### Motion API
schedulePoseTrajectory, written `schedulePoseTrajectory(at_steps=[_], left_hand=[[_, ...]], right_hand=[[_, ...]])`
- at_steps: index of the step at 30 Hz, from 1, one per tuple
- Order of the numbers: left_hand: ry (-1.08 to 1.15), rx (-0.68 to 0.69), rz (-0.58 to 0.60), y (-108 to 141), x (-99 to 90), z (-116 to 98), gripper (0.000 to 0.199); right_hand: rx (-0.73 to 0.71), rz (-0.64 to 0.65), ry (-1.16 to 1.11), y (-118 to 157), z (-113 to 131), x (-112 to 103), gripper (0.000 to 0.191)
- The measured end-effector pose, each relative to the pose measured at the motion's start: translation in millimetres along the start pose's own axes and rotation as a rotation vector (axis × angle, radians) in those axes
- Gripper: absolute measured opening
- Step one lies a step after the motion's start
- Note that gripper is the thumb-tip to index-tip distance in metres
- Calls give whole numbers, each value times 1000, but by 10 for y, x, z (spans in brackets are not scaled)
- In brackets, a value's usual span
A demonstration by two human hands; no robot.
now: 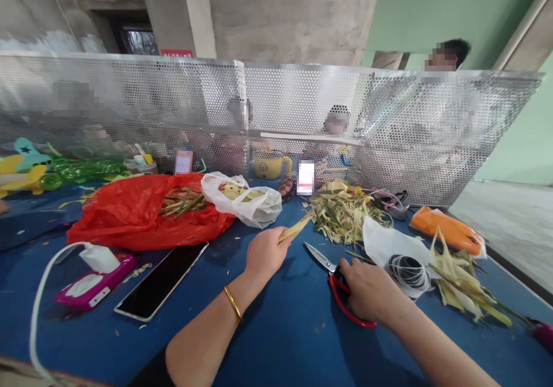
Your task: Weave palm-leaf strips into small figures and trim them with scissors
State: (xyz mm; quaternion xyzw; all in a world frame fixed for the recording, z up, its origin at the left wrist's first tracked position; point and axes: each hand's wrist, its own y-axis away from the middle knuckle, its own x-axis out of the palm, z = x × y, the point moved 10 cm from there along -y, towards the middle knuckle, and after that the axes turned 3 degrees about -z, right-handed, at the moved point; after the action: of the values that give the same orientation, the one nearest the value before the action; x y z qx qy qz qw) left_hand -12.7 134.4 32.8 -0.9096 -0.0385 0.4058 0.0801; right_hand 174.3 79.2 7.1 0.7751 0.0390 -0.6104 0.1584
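Note:
My left hand, with a gold bangle at the wrist, is closed round a pale yellow strip of dried husk. The strip's far end points toward a heap of dried husk pieces. Over on the right, my right hand has its fingers round a handle of red-handled scissors. The scissors lie low over the blue tabletop, blades together and tip toward the upper left. Part of the handles is hidden under the fingers.
A red plastic bag and a white bag hold plant strips. Nearby are a black phone, a magenta power strip, a wire coil, husks and an orange pack. A perforated metal screen stands behind; people sit beyond.

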Motion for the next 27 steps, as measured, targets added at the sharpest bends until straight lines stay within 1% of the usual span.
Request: schedulePoseTrajectory(at_steps=[2,4,6,7,9,13,15,17,18,20,22,25,27], left_hand=[[-138,36,-44,10,-40,-33,21],[-231,65,-80,17,-57,-54,23],[-277,77,-101,14,-62,-50,23],[-291,80,-108,9,-68,-45,22],[-310,78,-119,-8,-90,-26,22],[-268,35,-110,-60,-142,52,21],[-197,0,-92,-86,-145,110,22],[-109,-34,-78,-107,-132,169,22],[-67,-49,-71,-115,-120,195,22],[1,-64,-59,-127,-88,229,22],[34,-68,-50,-132,-64,239,21],[68,-85,-34,-128,-42,240,21],[105,-91,-15,-121,-19,228,21]], right_hand=[[-33,-15,-11,-44,33,40,45],[-32,-49,-44,-110,30,57,42],[9,-91,-140,-185,-27,55,38],[21,-116,-228,-222,-55,47,37],[30,-152,-499,-290,-104,42,35],[120,-122,-1321,-365,-198,134,46],[134,-153,-1679,-349,-218,104,45],[95,-209,-1911,-304,-238,8,39],[66,-216,-1996,-278,-236,-38,37],[-9,-163,-2127,-235,-190,-112,38],[-108,-61,-2211,-204,-104,-167,41],[-251,139,-2247,-172,69,-196,48],[-310,277,-2247,-149,183,-180,57]])
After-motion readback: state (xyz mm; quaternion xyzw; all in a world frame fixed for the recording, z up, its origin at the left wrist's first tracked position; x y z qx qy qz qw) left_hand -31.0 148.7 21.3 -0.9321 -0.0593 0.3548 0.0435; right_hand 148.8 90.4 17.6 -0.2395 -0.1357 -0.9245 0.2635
